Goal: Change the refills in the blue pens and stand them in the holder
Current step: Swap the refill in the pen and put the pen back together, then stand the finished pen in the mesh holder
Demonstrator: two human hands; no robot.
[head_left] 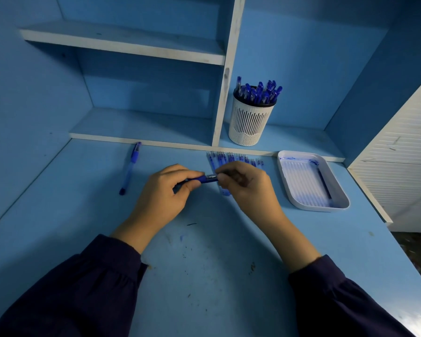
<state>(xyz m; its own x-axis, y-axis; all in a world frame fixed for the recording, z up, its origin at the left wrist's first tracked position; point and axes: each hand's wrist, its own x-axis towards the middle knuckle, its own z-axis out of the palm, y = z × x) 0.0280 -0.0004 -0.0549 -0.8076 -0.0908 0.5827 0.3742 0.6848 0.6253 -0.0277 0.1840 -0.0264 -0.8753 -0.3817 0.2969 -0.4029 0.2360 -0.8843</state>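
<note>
Over the middle of the blue desk I hold a blue pen [206, 179] level between both hands. My left hand [164, 194] grips its barrel, and my right hand [244, 183] pinches the pen's tip end. A row of several blue refills [231, 159] lies on the desk just behind my right hand, partly hidden by it. Another blue pen [129, 167] lies by itself at the left. The white slotted holder [250, 120] stands on the low shelf at the back with several blue pens upright in it.
A white tray [339, 190] stained with blue ink sits at the right with one dark refill in it. White shelf boards and a vertical divider [225, 93] rise behind the desk. The desk's right edge [384, 229] drops off beside a white slatted panel.
</note>
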